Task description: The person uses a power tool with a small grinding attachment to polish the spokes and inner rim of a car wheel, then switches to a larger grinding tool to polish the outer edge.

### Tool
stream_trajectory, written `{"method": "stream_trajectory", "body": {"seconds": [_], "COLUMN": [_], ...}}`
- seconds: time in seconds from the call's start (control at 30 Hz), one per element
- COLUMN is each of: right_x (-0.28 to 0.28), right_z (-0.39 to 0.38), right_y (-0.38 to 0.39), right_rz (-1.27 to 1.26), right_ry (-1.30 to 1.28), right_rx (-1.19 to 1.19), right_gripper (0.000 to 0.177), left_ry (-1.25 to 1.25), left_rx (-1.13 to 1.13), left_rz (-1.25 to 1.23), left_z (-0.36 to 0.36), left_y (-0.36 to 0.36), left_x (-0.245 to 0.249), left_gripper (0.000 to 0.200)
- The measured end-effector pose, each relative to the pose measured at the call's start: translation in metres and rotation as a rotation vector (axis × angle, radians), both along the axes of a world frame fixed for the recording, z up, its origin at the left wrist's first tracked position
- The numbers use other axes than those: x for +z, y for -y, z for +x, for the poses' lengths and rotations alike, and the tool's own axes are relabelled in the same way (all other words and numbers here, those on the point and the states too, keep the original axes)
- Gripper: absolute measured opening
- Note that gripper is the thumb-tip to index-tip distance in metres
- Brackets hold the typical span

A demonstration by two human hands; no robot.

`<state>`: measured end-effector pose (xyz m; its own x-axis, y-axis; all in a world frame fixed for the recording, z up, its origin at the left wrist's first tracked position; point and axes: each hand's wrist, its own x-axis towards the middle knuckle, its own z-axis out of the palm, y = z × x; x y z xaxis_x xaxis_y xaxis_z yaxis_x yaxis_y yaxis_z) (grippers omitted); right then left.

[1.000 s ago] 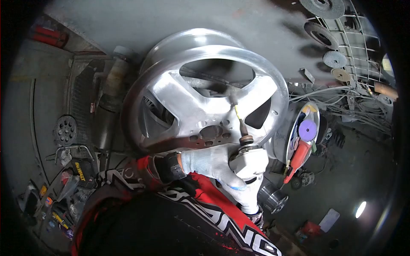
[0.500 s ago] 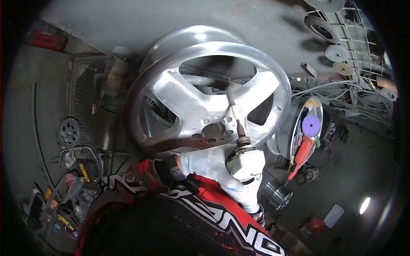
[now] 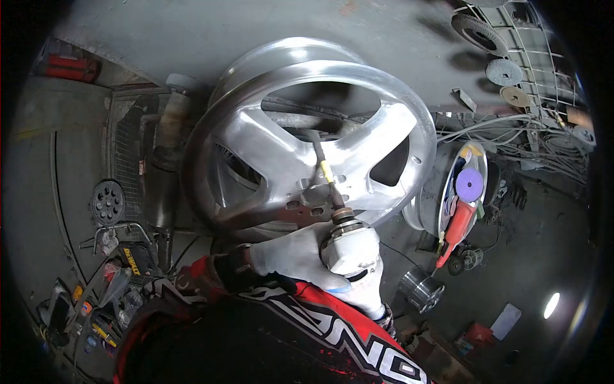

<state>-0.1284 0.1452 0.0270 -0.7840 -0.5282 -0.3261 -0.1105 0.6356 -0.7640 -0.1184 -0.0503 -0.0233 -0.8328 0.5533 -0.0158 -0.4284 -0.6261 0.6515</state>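
Note:
A bare-metal alloy wheel rim (image 3: 281, 153) stands tilted in front of me, spokes facing me. My left hand (image 3: 294, 253), in a pale work glove, is closed around the near side of a white-bodied die grinder (image 3: 350, 251). Farther back on the same tool, my right hand (image 3: 367, 293) is closed too, also gloved. The grinder's long shaft (image 3: 327, 176), marked with a yellow band, reaches across the hub. Its blurred tip overlaps the edge of the upper window between two spokes.
To the right, a second rim (image 3: 447, 173) holds a purple disc (image 3: 469, 185) and a red power tool (image 3: 458, 224). Abrasive wheels (image 3: 504, 73) hang on a wire rack at upper right. A dark cylinder (image 3: 161, 185) stands left, above cluttered tools (image 3: 102, 320).
Both hands and the grinder have moved left. The tool's shaft now crosses the hub, and its tip has shifted left along the upper window's edge.

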Motion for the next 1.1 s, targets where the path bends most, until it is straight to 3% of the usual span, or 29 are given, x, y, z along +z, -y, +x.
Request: {"method": "stream_trajectory", "body": {"seconds": [0.03,0.07,0.23,0.43,0.53,0.63,0.8,0.9,1.1], "right_x": [0.001,0.003,-0.006,-0.008,-0.006,-0.009,-0.021,-0.023,-0.037], "right_z": [0.002,0.002,0.008,0.012,0.014,0.015,0.021,0.019,0.025], "right_y": [-0.001,-0.004,-0.016,-0.017,-0.015,-0.022,-0.021,-0.02,-0.036], "right_rz": [-0.077,-0.018,-0.041,-0.132,-0.233,-0.239,-0.246,-0.245,-0.308], "right_ry": [0.18,0.127,0.006,0.191,0.306,0.255,0.183,0.197,0.261], "right_rx": [-0.141,-0.106,-0.254,-0.361,-0.568,-0.548,-0.442,-0.39,-0.504], "right_gripper": [0.088,0.076,0.065,0.071,0.077,0.076,0.103,0.103,0.098], "left_ry": [-0.022,-0.044,-0.072,-0.078,-0.075,-0.098,-0.154,-0.125,-0.166], "left_rx": [0.004,0.009,-0.023,-0.052,0.025,-0.055,0.002,0.013,-0.009], "left_rz": [0.003,0.006,0.003,-0.055,-0.033,-0.133,-0.107,-0.138,-0.145], "left_z": [-0.005,-0.01,-0.024,-0.018,-0.019,-0.024,-0.013,-0.008,-0.016], "left_y": [-0.003,-0.006,-0.016,-0.011,-0.019,-0.019,-0.019,-0.017,-0.029], "left_x": [0.002,0.003,0.003,0.005,0.005,0.007,0.001,0.009,0.001], "left_gripper": [0.061,0.062,0.067,0.07,0.072,0.071,0.071,0.07,0.065]}}
